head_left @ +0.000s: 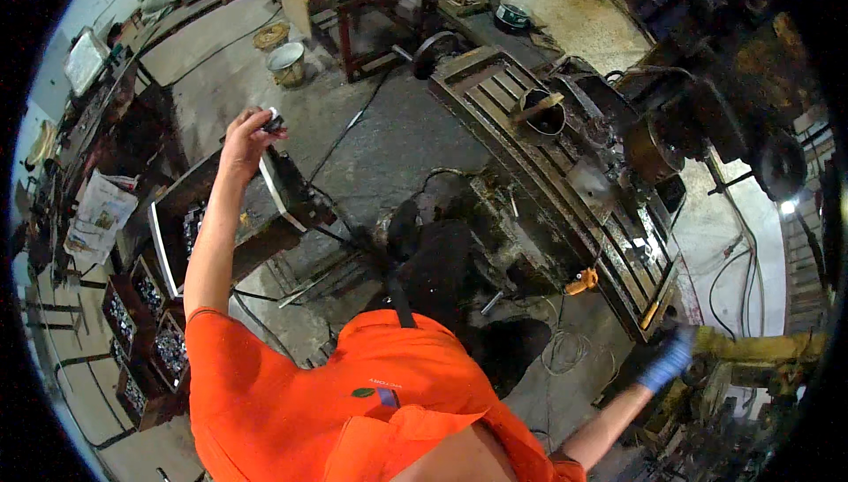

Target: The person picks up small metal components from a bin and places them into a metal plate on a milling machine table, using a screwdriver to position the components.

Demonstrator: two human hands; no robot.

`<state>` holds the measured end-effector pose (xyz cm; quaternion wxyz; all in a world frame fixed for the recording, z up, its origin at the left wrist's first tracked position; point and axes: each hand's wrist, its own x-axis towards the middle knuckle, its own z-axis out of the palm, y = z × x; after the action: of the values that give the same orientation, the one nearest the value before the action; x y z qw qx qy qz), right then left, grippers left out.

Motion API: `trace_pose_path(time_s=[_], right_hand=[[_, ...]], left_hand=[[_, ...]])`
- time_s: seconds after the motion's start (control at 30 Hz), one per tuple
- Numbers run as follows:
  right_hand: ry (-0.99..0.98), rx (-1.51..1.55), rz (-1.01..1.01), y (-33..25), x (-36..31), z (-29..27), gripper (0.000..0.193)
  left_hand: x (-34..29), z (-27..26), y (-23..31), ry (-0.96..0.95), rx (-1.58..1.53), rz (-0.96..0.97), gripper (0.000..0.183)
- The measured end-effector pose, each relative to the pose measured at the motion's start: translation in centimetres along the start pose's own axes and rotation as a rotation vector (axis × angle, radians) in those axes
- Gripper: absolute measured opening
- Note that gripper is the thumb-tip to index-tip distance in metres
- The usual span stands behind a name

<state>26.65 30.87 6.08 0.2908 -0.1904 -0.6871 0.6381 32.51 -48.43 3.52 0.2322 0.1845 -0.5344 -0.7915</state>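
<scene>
My left hand (240,148), bare, is stretched out over a dark bin (252,248) with light metal edges. Its fingers are closed on a small dark piece (276,121) with a pale spot, too small to name more closely. At the lower right, my right hand (669,362) wears a blue glove. It is smeared by motion and reaches beside a yellow-green machine part (751,346), so its fingers do not show clearly. Close by, at the corner of the slotted metal machine table (530,151), lies a tool with a yellow handle (650,315).
A can (541,114) with a brush-like handle across it stands on the machine table. An orange control piece (581,282) hangs at its near side. Rusty boxes (141,332) of small metal parts stand at left. A bucket (286,65) and cables lie across the floor.
</scene>
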Motion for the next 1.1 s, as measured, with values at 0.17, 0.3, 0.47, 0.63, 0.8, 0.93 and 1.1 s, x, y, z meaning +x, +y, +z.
trace_pose_path(time_s=[0.17, 0.3, 0.47, 0.63, 0.8, 0.93, 1.1], right_hand=[[-0.306, -0.374, 0.511, 17.5, -3.5, 3.9, 0.02], [-0.448, -0.339, 0.699, 16.9, -7.5, 11.1, 0.041], [-0.167, -0.441, 0.226, 17.4, -10.6, 14.1, 0.029], [-0.071, -0.335, -0.222, 7.4, -11.7, 13.9, 0.06], [-0.258, -0.768, -0.348, -0.8, -12.0, 12.0, 0.049], [-0.791, -0.676, -0.209, -4.9, -18.0, 16.0, 0.043], [-1.029, -0.887, -0.461, 0.2, -21.7, 22.7, 0.031]], left_hand=[[1.4, 5.0, -2.0, -0.091, 0.033, -0.102, 0.017], [3.3, 5.7, -4.5, -0.157, -0.027, -0.171, 0.021], [3.5, 11.0, -8.2, -0.202, -0.279, -0.299, 0.032], [5.9, 7.4, -12.0, -0.404, 0.224, -0.068, 0.043], [0.7, 15.1, -11.5, -0.267, 0.131, -0.384, 0.034], [4.4, 14.9, -15.6, -0.358, 0.26, -0.495, 0.027], [5.5, 15.7, -16.6, -0.426, 0.385, -0.547, 0.022]])
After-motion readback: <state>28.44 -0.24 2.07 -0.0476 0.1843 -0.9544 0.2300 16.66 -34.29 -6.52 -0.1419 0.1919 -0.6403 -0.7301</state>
